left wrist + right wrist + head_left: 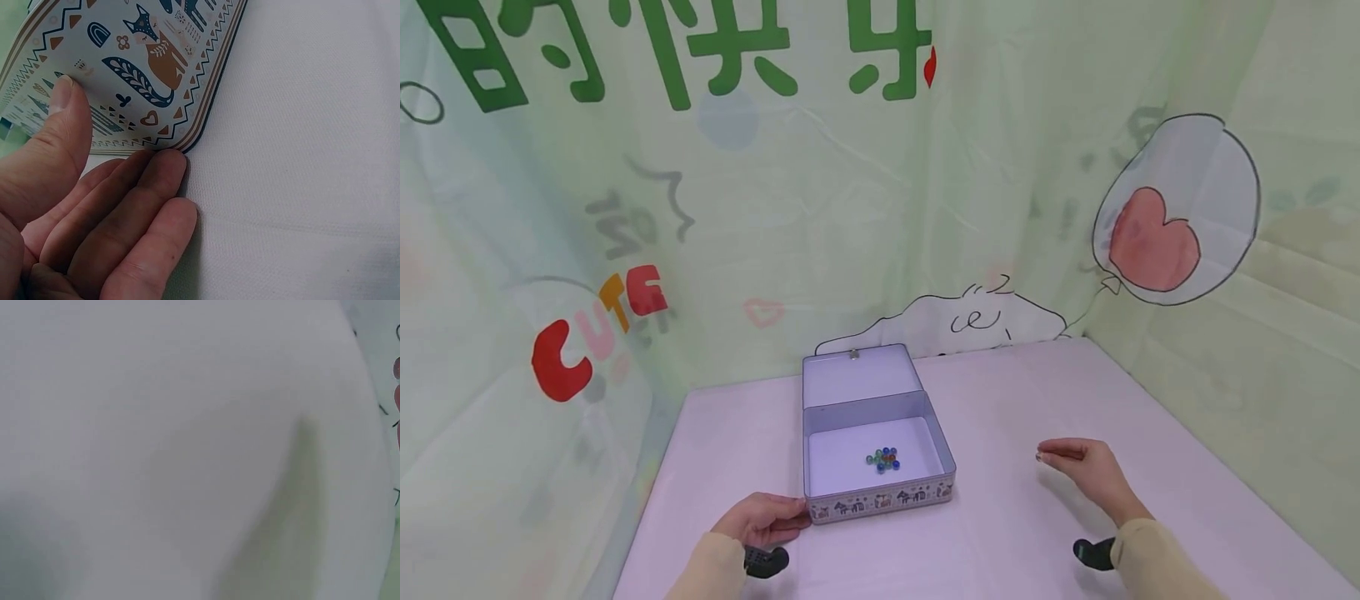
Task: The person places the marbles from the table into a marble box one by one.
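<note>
A hinged tin box [880, 498] with animal drawings on its side stands on the table, lid [861, 377] raised at the back. Inside it lies a small cluster of glass marbles [886, 458], blue, green and orange. My left hand [767, 518] is at the box's front left corner. In the left wrist view its thumb lies along the patterned wall [153, 59], and the loosely bent fingers [147, 231] touch the lower edge. Right of the box, above the table, my right hand [1093, 473] pinches a small shiny marble [1039, 456] between thumb and fingertips.
The box rests on a pale table [1007, 533]. A printed curtain [865, 208] hangs behind the table and along both sides. Black wrist straps or mounts [766, 562] stick out beside both cuffs. The right wrist view shows mostly tabletop with a blurred shadow.
</note>
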`<state>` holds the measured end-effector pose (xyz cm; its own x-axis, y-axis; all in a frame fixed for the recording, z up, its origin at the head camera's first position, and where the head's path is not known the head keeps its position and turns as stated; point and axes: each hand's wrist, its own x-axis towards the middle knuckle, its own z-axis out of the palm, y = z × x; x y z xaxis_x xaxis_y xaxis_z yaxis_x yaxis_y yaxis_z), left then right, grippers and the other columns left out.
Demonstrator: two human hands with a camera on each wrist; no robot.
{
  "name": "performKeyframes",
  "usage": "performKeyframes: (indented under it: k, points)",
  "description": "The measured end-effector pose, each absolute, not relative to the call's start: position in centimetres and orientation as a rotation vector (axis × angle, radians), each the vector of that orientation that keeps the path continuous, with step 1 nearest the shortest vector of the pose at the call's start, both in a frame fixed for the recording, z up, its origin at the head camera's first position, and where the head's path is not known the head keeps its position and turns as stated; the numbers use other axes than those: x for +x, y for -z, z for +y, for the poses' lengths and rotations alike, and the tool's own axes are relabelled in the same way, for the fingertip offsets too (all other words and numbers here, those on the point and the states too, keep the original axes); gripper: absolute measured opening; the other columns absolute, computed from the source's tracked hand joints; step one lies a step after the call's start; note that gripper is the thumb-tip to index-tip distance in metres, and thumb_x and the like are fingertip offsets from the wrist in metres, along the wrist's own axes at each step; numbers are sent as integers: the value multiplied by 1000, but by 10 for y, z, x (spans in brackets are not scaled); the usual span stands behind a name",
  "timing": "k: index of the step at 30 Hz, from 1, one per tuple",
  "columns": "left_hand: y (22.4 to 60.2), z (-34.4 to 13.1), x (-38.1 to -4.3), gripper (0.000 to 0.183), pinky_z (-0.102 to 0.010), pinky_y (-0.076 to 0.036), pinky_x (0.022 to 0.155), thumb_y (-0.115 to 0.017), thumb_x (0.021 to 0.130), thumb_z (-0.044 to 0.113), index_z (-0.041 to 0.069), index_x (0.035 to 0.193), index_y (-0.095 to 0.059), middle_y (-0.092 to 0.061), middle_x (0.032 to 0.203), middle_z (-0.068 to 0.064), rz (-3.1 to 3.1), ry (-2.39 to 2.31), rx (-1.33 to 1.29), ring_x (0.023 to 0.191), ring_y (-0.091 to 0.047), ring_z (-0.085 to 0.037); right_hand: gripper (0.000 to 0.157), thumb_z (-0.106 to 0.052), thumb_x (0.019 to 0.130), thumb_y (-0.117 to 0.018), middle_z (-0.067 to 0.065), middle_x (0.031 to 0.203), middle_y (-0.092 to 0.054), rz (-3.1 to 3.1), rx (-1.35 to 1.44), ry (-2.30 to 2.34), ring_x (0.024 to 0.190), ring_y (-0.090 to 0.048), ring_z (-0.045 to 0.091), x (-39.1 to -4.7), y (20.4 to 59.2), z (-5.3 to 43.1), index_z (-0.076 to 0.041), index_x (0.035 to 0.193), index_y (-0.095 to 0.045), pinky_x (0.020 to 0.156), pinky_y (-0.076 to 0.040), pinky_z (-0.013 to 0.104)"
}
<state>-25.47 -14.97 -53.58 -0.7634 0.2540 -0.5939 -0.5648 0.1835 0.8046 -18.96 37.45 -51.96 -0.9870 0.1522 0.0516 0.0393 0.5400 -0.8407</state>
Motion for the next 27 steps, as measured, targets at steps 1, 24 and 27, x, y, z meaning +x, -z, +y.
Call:
performKeyframes:
  k: [1,24,27]
  points:
    - [536,-150,-255,27,-41,-63,89,-73,95,11,-8,114,-72,-79,100,-18,1833,-1650,-294,91,-77,-24,31,-14,93,-76,20,111,-77,-2654,-149,-1438,86,-69,-7,-192,515,374,7,117,-72,77,-57,13]
    - [536,-152,-254,31,-46,-62,93,-72,96,9,-11,120,-68,-75,111,-25,1866,-1679,-242,96,-77,-26,17,-8,94,-74,7,104,-79,-2685,188,-1643,98,-74,21,-313,471,156,-4,110,-78,92,-62,38]
    - [536,-153,-256,31,-45,-62,93,-73,96,10,-10,119,-69,-76,109,-24,1867,-1671,-253,96,-77,-26,17,-7,94,-73,7,104,-78,-2689,229,-1679,100,-74,25,-316,471,142,-2,110,-77,93,-62,39]
